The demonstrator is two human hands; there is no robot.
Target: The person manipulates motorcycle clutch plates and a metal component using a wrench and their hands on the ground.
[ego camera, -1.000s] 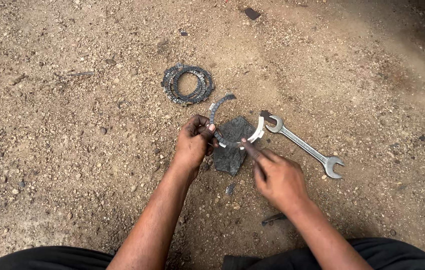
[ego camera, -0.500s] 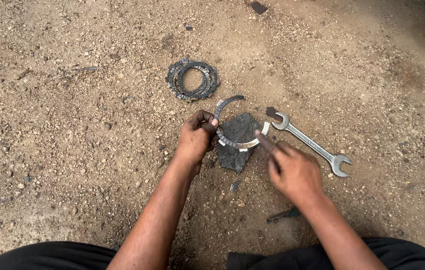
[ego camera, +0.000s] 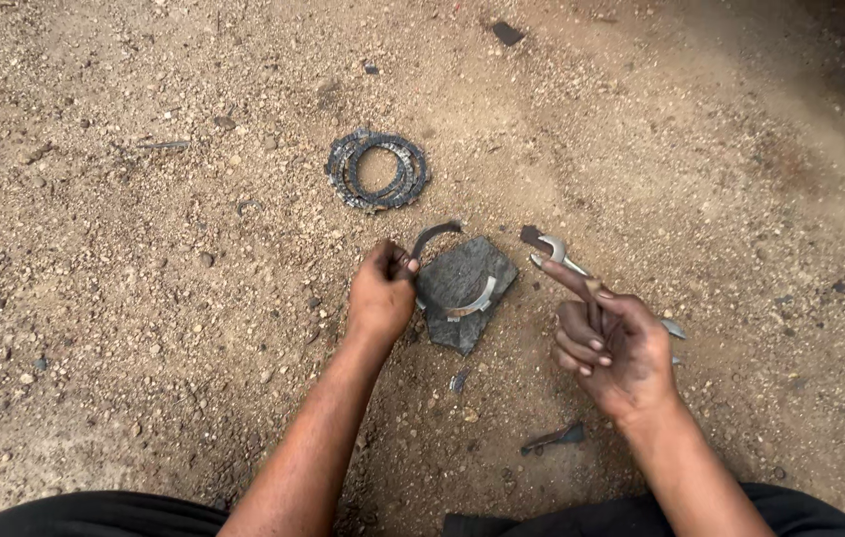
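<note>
Left hand [ego camera: 380, 298] fingers pinched together on one end of a thin curved metal strip [ego camera: 434, 237], which arcs up and over the top edge of a flat dark stone [ego camera: 462, 283] on the dirt ground [ego camera: 144, 298]. The gripped end is hidden in the fist. A second, paler curved strip [ego camera: 469, 307] lies on the stone.

Right hand [ego camera: 613, 343] palm up, fingers curled around a wrench [ego camera: 554, 251], index finger stretched along it. Only the wrench head and a bit of the far end show. Stacked dark rings [ego camera: 377, 170] lie further off. Small dark bit [ego camera: 555, 438] near right wrist, hard to identify.
</note>
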